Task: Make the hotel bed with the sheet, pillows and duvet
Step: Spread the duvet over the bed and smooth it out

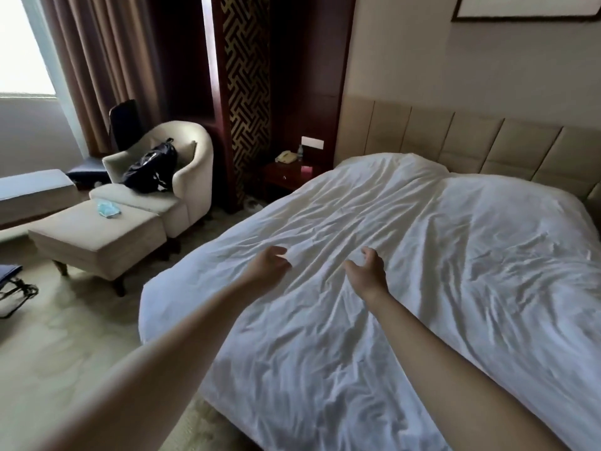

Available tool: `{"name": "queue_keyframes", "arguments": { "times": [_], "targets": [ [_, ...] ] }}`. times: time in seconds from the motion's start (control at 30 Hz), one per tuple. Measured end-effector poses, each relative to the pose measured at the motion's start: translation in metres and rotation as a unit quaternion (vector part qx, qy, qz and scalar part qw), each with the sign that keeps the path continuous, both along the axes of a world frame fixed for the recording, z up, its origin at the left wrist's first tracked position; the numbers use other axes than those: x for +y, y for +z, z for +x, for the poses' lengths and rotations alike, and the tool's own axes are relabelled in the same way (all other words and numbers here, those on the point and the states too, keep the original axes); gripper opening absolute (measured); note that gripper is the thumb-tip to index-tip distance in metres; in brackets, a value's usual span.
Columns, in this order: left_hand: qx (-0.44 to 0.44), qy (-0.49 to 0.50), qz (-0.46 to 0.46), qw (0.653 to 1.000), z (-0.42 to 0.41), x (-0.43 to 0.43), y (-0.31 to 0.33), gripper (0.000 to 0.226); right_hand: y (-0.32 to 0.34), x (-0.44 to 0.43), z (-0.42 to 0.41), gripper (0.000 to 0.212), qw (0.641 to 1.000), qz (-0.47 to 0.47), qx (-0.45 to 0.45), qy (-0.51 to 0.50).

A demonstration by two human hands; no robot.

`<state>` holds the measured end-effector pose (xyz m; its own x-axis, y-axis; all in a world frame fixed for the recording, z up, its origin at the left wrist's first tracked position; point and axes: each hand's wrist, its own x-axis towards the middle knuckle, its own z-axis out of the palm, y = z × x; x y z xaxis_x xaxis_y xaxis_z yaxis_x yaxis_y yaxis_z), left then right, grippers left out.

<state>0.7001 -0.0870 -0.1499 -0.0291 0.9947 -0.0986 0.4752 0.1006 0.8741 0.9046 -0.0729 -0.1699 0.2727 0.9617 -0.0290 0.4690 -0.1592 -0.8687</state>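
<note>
Two bare forearms stretch forward from the bottom of the head view, reaching over a hotel bed point(153, 320) from its foot end. The left hand point(270, 262) hangs just above the white duvet point(439, 262), fingers loosely curled and thumb apart, gripping nothing; a small fold of fabric rises right beside its fingertips, and whether they touch it cannot be told. The right hand point(367, 271) sits near it, palm turned inward, fingers relaxed and half bent, also holding nothing.

The duvet lies spread over the whole bed, heavily creased, hanging down at the near left corner. At the far end it rises in two rounded mounds against the padded beige headboard point(471, 141).

Left of the bed stands a dark wooden nightstand point(286, 177) carrying a pale telephone point(286, 156) and a small bottle point(300, 153). Farther left, a cream armchair point(195, 164) holds a black bag point(151, 169), and a matching footstool point(97, 239) just in front of it bears a blue face mask point(109, 208). Brown curtains point(97, 60) hang beside a bright window point(22, 43). A framed picture point(520, 8) is cut off by the top edge above the headboard.
</note>
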Motion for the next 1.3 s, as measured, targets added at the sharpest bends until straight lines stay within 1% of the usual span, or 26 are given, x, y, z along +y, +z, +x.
{"name": "queue_keyframes", "arguments": {
  "times": [0.07, 0.2, 0.37, 0.5, 0.63, 0.83, 1.0, 1.03, 1.1, 1.13, 1.2, 1.23, 1.27, 1.3],
  "targets": [
    [-0.002, 0.0, 0.005, 1.0, -0.045, 0.035, -0.006, 0.04, -0.008, 0.039, -0.048, 0.059, 1.0, 0.001, 0.0, -0.003],
    [0.039, -0.007, 0.005, 0.999, -0.142, 0.111, 0.002, 0.036, -0.013, 0.123, -0.143, 0.058, 1.0, -0.001, 0.018, 0.0],
    [0.008, -0.006, -0.014, 1.0, -0.247, 0.203, 0.018, 0.04, -0.004, 0.21, -0.241, 0.057, 1.0, -0.017, 0.01, -0.009],
    [-0.007, -0.036, -0.008, 0.999, -0.312, 0.281, 0.011, 0.042, -0.007, 0.277, -0.308, 0.056, 0.999, -0.017, 0.005, -0.032],
    [0.022, -0.093, 0.001, 0.995, -0.375, 0.366, -0.001, 0.034, -0.023, 0.345, -0.37, 0.059, 0.997, -0.018, 0.012, -0.069],
    [0.064, -0.189, -0.009, 0.98, -0.472, 0.501, -0.009, 0.042, -0.035, 0.436, -0.458, 0.057, 0.987, -0.033, 0.033, -0.154],
    [0.061, -0.244, -0.015, 0.968, -0.504, 0.614, -0.007, 0.045, -0.026, 0.515, -0.506, 0.056, 0.975, -0.036, 0.027, -0.216],
    [0.061, -0.257, -0.013, 0.964, -0.505, 0.635, -0.009, 0.044, -0.027, 0.534, -0.51, 0.05, 0.973, -0.032, 0.029, -0.228],
    [0.063, -0.285, -0.004, 0.957, -0.504, 0.678, -0.012, 0.041, -0.029, 0.575, -0.517, 0.027, 0.969, -0.025, 0.017, -0.244],
    [0.064, -0.298, 0.001, 0.953, -0.503, 0.701, -0.013, 0.041, -0.031, 0.596, -0.519, 0.026, 0.968, -0.021, 0.017, -0.251],
    [0.067, -0.324, 0.008, 0.944, -0.499, 0.752, -0.013, 0.038, -0.032, 0.643, -0.521, 0.039, 0.962, -0.02, 0.033, -0.269],
    [0.071, -0.338, 0.01, 0.938, -0.496, 0.78, -0.011, 0.032, -0.032, 0.667, -0.52, 0.041, 0.959, -0.022, 0.039, -0.28],
    [0.074, -0.348, 0.013, 0.935, -0.493, 0.808, -0.007, 0.03, -0.033, 0.691, -0.516, 0.032, 0.958, -0.024, 0.036, -0.283],
    [0.077, -0.354, 0.018, 0.932, -0.488, 0.837, -0.001, 0.033, -0.031, 0.716, -0.512, 0.015, 0.957, -0.029, 0.028, -0.287]
  ]
}}
